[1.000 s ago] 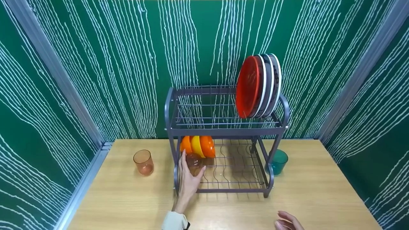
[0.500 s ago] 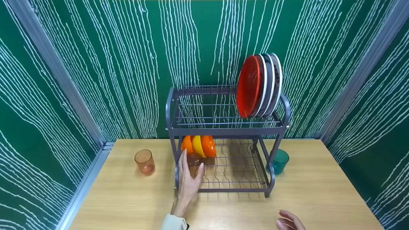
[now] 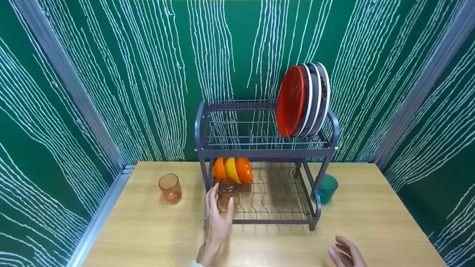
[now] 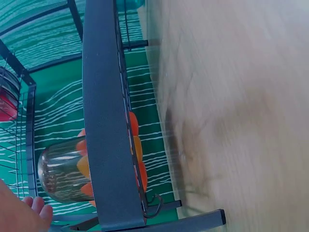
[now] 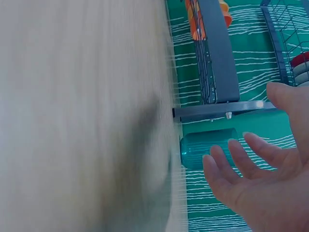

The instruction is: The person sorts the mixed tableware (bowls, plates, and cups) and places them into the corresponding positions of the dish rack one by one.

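Observation:
An upside-down clear brown glass [image 3: 227,189] stands at the front left of the rack's lower tier. Close by it my left hand [image 3: 219,218] has its fingers on the left side and its thumb in front, spread loosely. In the left wrist view, the fingertips [image 4: 42,210] lie beside the glass [image 4: 63,169] with a small gap. Behind it sit two orange bowls and a yellow bowl [image 3: 231,170], tilted on edge. My right hand [image 3: 349,254] hovers over the table at front right, fingers relaxed and holding nothing.
The two-tier dark grey dish rack [image 3: 265,152] stands mid-table. Several plates, a red one [image 3: 290,102] foremost, stand upright at its upper right. A peach glass [image 3: 170,189] is left of the rack on the wooden table [image 3: 148,230]; a teal glass [image 3: 328,190] is at its right.
My left hand has loosened from around the brown glass and drawn back toward me; the glass stays on the lower tier. My right hand has shifted slightly right and forward.

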`<act>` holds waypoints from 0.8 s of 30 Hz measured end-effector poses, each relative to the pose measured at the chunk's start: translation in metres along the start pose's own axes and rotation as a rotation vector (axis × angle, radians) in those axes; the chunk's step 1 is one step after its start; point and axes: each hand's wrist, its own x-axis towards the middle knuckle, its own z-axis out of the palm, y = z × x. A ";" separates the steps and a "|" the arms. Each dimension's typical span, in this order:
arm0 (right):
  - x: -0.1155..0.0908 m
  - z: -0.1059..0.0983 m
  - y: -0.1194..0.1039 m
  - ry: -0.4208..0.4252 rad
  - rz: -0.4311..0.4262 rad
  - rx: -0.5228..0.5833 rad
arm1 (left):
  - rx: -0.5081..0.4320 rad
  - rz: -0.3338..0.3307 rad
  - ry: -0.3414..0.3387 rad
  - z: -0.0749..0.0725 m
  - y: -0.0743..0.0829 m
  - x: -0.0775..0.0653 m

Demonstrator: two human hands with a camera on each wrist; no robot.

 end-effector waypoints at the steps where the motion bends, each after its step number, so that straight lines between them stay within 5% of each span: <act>1: 0.003 0.000 -0.001 0.005 -0.002 -0.002 | 0.006 -0.004 0.003 -0.002 0.000 -0.002; 15: 0.051 -0.013 -0.011 0.021 -0.097 -0.014 | 0.035 -0.015 -0.008 -0.017 0.005 -0.036; 24: 0.079 -0.014 -0.023 0.004 -0.149 -0.046 | 0.041 0.064 -0.036 -0.010 0.015 -0.052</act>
